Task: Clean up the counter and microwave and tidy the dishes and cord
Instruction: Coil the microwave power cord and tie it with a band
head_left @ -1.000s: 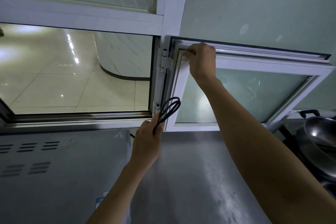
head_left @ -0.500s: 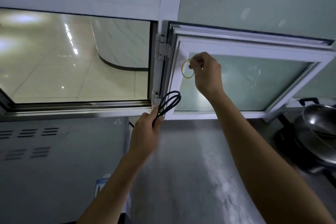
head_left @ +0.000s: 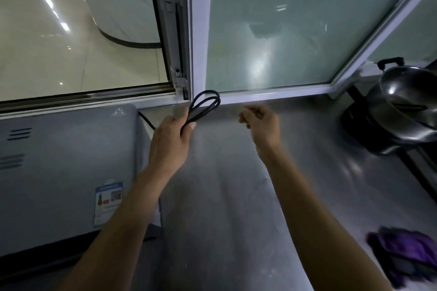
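While the left hand point(head_left: 169, 142) keeps its grip on the folded black cord point(head_left: 204, 106), fingers and thumb curled around the bundle just below its loops, the right hand point(head_left: 262, 123) has come down from the window frame point(head_left: 272, 95), where a second ago it was reaching along the upper rail. Half a second back it held a yellow rubber band; now its fingertips are pinched together just right of the cord, but the blur hides whether the band is between them, so I cannot tell what it holds. My reading is that the cord is gathered and the binding step is about to start, with the band to be slipped over the loops.

Taking the cord as the landmark and going left to right: the grey microwave point(head_left: 66, 172) sits to its left, one of them, its top carrying a warning triangle and a label sticker, with the cord's tail running down behind its right edge. The cord itself is held above the steel counter point(head_left: 224, 196), close in front of the window frame's lower rail; two loops show. Well to its right stands one metal wok point(head_left: 406, 104) on a dark burner. Below and far right lies one purple cloth point(head_left: 406, 250) on the counter. Two hands are in view.
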Demonstrator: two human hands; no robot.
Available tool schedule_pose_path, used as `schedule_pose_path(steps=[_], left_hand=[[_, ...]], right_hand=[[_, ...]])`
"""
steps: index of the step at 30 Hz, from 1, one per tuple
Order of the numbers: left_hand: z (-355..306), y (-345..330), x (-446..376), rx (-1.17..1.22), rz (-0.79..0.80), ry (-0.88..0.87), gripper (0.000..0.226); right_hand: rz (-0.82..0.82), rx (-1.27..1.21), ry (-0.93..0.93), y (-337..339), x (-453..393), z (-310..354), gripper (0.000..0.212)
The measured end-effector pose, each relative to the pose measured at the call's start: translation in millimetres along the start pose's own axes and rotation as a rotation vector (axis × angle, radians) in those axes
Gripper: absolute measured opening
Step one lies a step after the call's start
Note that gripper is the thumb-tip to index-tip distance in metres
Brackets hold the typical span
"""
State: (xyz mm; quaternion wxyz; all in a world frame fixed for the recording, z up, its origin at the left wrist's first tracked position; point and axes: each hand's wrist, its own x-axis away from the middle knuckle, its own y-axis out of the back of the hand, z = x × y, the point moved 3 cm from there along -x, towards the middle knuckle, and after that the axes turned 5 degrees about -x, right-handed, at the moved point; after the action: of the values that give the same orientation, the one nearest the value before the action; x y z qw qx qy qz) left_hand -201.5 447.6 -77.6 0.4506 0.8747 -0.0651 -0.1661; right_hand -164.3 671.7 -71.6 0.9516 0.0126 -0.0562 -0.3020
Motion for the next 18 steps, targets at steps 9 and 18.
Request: schedule_pose_path(steps=[9,18], left_hand=[[-0.1,-7.9,1.8,-0.029,0.047,0.003,0.047],[5.4,-13.1,4.9,-0.038,0.078,0.015,0.048]], right_hand=[[0.006,-0.166,-0.219,6.4,18.3,-48.0,0.016],[0.085,-0.371,-0.24,-3.8,33.6,-45.3,0.01]])
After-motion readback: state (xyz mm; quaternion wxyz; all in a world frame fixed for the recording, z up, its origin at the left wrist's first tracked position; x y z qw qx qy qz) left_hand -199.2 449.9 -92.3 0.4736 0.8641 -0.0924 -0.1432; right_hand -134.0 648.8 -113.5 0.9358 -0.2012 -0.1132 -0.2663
